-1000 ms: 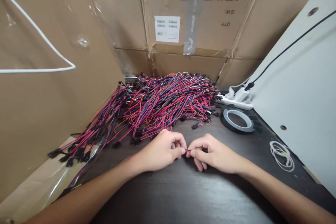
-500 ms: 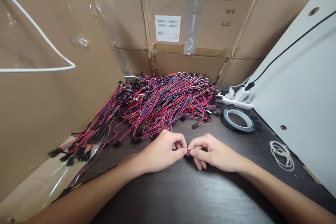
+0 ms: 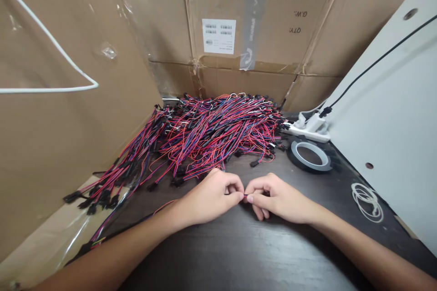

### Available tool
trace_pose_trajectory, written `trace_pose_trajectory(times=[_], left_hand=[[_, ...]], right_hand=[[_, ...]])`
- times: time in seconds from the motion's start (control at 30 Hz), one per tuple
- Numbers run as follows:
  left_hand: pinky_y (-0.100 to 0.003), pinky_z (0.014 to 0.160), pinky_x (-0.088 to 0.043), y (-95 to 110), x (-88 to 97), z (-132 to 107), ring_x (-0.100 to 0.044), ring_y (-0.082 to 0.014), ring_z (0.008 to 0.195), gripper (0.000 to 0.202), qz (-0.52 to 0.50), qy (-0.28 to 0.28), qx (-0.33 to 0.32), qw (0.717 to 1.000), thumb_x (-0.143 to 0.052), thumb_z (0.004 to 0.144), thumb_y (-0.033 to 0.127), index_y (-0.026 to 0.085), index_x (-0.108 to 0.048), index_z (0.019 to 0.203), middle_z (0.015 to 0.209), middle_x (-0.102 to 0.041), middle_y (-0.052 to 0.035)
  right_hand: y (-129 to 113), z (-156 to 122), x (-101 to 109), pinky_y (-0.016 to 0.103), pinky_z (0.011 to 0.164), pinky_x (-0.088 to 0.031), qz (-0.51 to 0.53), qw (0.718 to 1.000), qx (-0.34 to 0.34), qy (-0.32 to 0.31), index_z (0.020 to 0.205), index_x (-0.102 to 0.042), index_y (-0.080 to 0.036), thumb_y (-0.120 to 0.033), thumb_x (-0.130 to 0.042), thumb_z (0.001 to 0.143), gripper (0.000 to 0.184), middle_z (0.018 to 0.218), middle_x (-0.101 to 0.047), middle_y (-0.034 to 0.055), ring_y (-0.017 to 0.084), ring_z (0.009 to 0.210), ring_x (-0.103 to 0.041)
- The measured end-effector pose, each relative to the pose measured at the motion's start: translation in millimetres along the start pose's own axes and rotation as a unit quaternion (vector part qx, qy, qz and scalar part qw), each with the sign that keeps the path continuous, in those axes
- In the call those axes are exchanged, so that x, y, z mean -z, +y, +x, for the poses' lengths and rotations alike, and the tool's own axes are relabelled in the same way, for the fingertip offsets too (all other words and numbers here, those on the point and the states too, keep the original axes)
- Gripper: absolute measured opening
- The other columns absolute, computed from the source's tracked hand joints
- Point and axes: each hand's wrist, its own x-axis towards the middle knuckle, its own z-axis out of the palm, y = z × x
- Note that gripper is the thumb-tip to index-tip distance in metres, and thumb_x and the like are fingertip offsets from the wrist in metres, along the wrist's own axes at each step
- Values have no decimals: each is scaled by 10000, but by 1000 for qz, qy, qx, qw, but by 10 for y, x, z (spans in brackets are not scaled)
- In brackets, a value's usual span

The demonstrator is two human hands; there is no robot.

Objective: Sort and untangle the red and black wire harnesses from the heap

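My left hand (image 3: 216, 195) and my right hand (image 3: 276, 198) meet fingertip to fingertip over the dark table, each in a pinch. Between them shows a short bit of a red and blue wire cable (image 3: 245, 196), held by both hands. Most of that cable is hidden by my fingers and left forearm; a thin red wire (image 3: 165, 205) comes out behind the left wrist. Just beyond my hands lies a big heap of red and blue wire cables (image 3: 218, 132) with black connectors. More such cables (image 3: 126, 163) fan out at the left.
A roll of black tape (image 3: 310, 156) lies right of the heap, near a white power strip (image 3: 307, 132) with plugs. A coiled whitish cord (image 3: 368, 202) rests farther right. Cardboard boxes (image 3: 170, 13) stand behind and at the left; a white panel (image 3: 392, 100) stands at the right.
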Motion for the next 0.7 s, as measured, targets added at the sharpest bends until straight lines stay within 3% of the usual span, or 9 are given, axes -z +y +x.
trace_pose_trajectory(times=[0.7], left_hand=[[-178, 562, -359, 44, 5, -10, -481, -69, 555, 149, 22, -3, 7, 1000, -479, 745, 134, 128, -627, 728, 608, -566, 22]], right_hand=[[-5, 12, 8, 193, 477, -361, 15, 1000, -3, -5, 773, -590, -116, -279, -493, 859, 208, 554, -590, 14, 79, 453, -469]])
